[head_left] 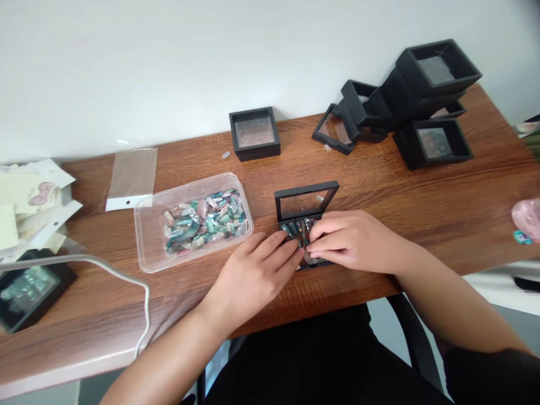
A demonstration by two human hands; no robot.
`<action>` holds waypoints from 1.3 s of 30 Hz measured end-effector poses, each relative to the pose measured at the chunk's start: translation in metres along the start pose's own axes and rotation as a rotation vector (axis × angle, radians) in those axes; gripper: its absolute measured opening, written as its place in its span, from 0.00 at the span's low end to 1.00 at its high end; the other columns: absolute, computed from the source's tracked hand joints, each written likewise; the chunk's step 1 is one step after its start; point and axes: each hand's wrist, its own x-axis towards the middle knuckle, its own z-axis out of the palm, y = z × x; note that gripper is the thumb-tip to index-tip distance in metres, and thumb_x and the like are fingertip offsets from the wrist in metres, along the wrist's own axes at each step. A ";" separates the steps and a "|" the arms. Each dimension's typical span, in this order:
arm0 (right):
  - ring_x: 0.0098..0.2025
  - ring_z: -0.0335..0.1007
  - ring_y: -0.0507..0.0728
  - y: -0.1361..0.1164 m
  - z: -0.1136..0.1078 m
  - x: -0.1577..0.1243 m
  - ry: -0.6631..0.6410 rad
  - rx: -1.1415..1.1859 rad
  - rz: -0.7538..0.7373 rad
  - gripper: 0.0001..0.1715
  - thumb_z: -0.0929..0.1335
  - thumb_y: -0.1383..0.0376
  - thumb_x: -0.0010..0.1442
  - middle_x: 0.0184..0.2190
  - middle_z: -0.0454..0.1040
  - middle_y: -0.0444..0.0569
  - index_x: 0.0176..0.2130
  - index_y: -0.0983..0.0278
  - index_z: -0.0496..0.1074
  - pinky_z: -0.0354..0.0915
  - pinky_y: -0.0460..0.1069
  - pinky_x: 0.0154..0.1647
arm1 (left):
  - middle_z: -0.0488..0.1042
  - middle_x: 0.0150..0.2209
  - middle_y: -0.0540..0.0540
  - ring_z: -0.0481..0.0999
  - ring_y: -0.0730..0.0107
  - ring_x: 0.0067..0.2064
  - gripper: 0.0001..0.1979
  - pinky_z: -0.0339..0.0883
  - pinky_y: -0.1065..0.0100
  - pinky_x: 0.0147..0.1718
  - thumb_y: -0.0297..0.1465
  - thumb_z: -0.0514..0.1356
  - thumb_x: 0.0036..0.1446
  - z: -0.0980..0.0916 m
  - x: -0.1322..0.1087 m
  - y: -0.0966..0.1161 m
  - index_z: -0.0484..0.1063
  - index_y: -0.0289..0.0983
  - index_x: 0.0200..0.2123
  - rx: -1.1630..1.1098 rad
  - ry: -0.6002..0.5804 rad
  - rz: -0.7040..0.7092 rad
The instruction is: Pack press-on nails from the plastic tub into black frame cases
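A black hinged display box [306,191] stands with its lid raised at the front of the table, and dark green, glossy nail-shaped pieces [291,228] lie inside. My left hand [259,273] rests over its left side, fingers stretched out, the tips touching the pieces or the film there. From the right, my right hand [358,239] reaches in with thumb and fingers pinched together; whatever is between them is too small and covered to make out. Left of the box, a clear plastic tub [147,247] holds many wrapped teal, pink and clear pieces [206,219].
Against the wall stands another black box [255,135]; several more [439,67] are piled at the back right. A clear bag [134,171] lies behind the tub. White cards [37,197], a filled black box [34,289] and a white cable [143,287] occupy the left.
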 end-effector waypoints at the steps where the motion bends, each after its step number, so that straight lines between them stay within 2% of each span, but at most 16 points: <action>1: 0.36 0.72 0.52 0.000 0.001 0.001 0.011 0.000 0.004 0.11 0.67 0.63 0.67 0.37 0.80 0.44 0.36 0.59 0.81 0.63 0.50 0.38 | 0.79 0.52 0.46 0.75 0.59 0.55 0.13 0.70 0.60 0.50 0.26 0.55 0.69 0.000 0.000 0.000 0.77 0.36 0.50 0.005 0.004 0.004; 8: 0.38 0.74 0.53 0.000 0.001 0.002 0.014 0.022 0.019 0.10 0.68 0.63 0.67 0.38 0.80 0.46 0.38 0.61 0.80 0.66 0.50 0.39 | 0.78 0.54 0.45 0.75 0.58 0.56 0.13 0.70 0.59 0.51 0.26 0.56 0.68 0.000 -0.001 -0.001 0.76 0.36 0.51 0.005 -0.017 0.002; 13: 0.37 0.73 0.53 0.000 0.000 0.001 0.013 0.029 0.019 0.11 0.67 0.64 0.67 0.37 0.79 0.46 0.36 0.61 0.80 0.65 0.49 0.38 | 0.77 0.55 0.47 0.72 0.57 0.60 0.13 0.67 0.57 0.55 0.27 0.55 0.69 -0.002 -0.001 0.000 0.75 0.37 0.53 0.013 -0.010 -0.007; 23: 0.37 0.73 0.54 0.001 0.000 0.000 0.024 -0.019 0.066 0.10 0.68 0.63 0.67 0.39 0.79 0.45 0.37 0.60 0.80 0.64 0.49 0.37 | 0.78 0.54 0.48 0.73 0.59 0.58 0.14 0.67 0.59 0.54 0.26 0.54 0.69 -0.004 -0.001 0.000 0.75 0.38 0.53 0.024 0.002 0.000; 39: 0.27 0.69 0.51 -0.005 0.008 0.004 0.037 -0.049 -0.022 0.15 0.66 0.60 0.68 0.25 0.76 0.43 0.34 0.60 0.80 0.57 0.48 0.29 | 0.80 0.47 0.44 0.76 0.61 0.51 0.11 0.70 0.62 0.45 0.27 0.55 0.69 -0.004 0.000 0.003 0.76 0.37 0.50 -0.025 -0.013 -0.024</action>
